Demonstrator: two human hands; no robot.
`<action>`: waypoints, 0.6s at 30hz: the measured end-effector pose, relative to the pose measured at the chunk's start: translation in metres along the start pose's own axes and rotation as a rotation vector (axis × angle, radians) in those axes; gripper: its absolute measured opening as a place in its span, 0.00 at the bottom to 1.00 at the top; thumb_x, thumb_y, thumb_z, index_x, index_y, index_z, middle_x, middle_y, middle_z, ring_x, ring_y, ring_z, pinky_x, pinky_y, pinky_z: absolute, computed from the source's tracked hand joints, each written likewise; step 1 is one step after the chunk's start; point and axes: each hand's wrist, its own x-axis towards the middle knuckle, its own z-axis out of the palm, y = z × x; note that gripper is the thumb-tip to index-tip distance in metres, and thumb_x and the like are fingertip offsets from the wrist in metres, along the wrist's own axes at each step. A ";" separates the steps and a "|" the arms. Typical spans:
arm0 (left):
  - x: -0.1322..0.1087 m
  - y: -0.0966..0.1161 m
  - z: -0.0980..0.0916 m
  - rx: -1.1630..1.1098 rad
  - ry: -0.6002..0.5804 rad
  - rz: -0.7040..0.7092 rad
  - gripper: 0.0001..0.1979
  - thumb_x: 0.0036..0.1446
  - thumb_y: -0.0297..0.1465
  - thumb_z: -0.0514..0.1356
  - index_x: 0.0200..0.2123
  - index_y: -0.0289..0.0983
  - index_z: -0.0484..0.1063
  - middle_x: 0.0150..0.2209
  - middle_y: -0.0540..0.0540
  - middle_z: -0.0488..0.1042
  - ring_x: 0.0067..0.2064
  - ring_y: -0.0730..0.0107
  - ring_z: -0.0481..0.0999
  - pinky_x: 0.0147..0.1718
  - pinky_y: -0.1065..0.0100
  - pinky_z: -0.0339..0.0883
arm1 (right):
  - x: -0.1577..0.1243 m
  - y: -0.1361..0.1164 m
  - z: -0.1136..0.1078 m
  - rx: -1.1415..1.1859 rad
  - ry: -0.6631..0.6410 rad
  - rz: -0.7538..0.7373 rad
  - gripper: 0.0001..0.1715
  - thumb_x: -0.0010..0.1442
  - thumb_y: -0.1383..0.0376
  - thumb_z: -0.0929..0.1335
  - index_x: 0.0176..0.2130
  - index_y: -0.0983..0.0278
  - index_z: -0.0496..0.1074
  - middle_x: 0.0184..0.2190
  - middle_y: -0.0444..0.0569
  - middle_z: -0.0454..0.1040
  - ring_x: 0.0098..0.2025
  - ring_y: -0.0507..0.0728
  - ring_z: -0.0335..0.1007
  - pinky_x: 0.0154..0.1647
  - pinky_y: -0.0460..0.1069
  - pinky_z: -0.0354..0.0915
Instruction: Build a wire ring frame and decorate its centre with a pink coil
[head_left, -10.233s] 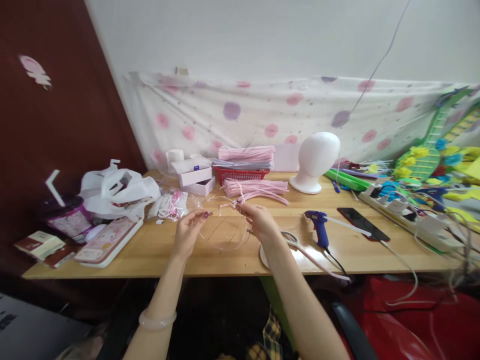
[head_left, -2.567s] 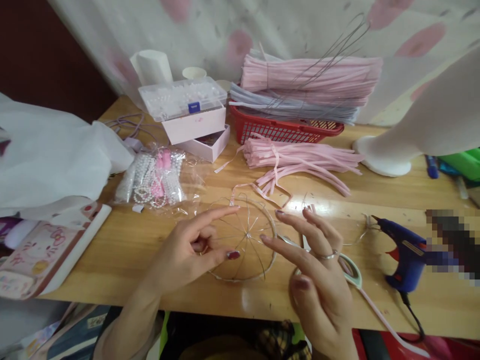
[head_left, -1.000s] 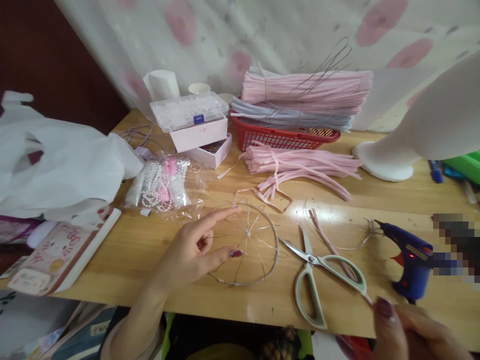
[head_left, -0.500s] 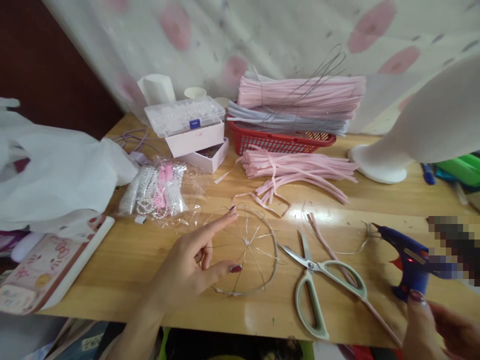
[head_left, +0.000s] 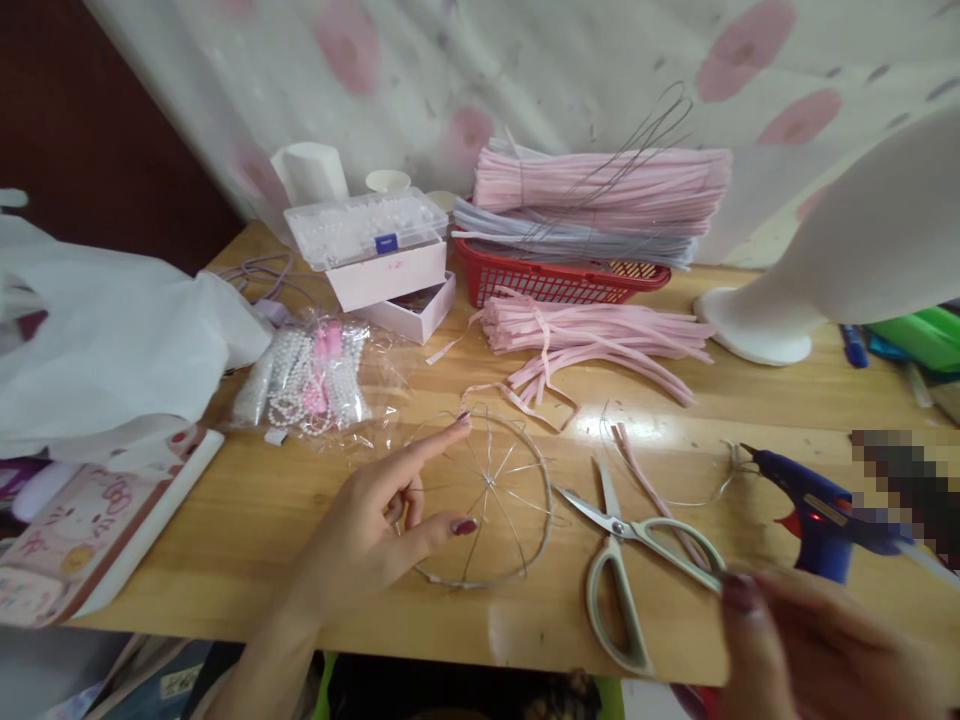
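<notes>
In the head view, spreading thumb and forefinger of the left hand (head_left: 367,520) wide over the left side of the wire hoop (head_left: 488,482), pinching nothing between them; seeing a narrow strip of worktop (head_left: 540,625) between hoop and front edge, and gaping scissors (head_left: 618,528) just beyond the right rim. Curling the blurred right hand (head_left: 832,640) near the scissors, before the glue gun (head_left: 821,520), being unable to tell its hold.
</notes>
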 end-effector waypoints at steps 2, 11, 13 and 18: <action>-0.001 0.000 0.000 0.030 0.011 -0.007 0.30 0.62 0.41 0.64 0.67 0.50 0.64 0.25 0.56 0.64 0.25 0.75 0.62 0.26 0.74 0.65 | 0.002 -0.035 0.027 -0.047 -0.207 -0.176 0.16 0.66 0.65 0.69 0.53 0.61 0.70 0.46 0.53 0.73 0.49 0.62 0.71 0.49 0.57 0.66; -0.002 0.000 0.003 0.080 0.052 0.093 0.30 0.64 0.40 0.64 0.67 0.59 0.60 0.55 0.48 0.76 0.46 0.68 0.77 0.36 0.73 0.73 | 0.005 -0.062 0.086 -0.189 -0.600 -0.538 0.27 0.72 0.66 0.62 0.67 0.70 0.57 0.66 0.59 0.64 0.71 0.63 0.49 0.68 0.62 0.48; -0.002 -0.001 0.004 0.077 0.048 0.118 0.29 0.65 0.38 0.63 0.67 0.61 0.60 0.67 0.52 0.67 0.60 0.64 0.72 0.48 0.70 0.73 | 0.003 -0.060 0.088 -0.177 -0.589 -0.515 0.27 0.72 0.67 0.62 0.67 0.69 0.57 0.66 0.59 0.64 0.71 0.63 0.49 0.68 0.62 0.50; -0.007 -0.005 -0.001 0.064 0.066 0.080 0.32 0.66 0.39 0.62 0.69 0.58 0.55 0.62 0.51 0.74 0.55 0.66 0.77 0.54 0.65 0.72 | 0.004 -0.060 0.090 -0.219 -0.599 -0.521 0.29 0.72 0.66 0.62 0.68 0.68 0.55 0.67 0.59 0.63 0.71 0.66 0.48 0.67 0.65 0.50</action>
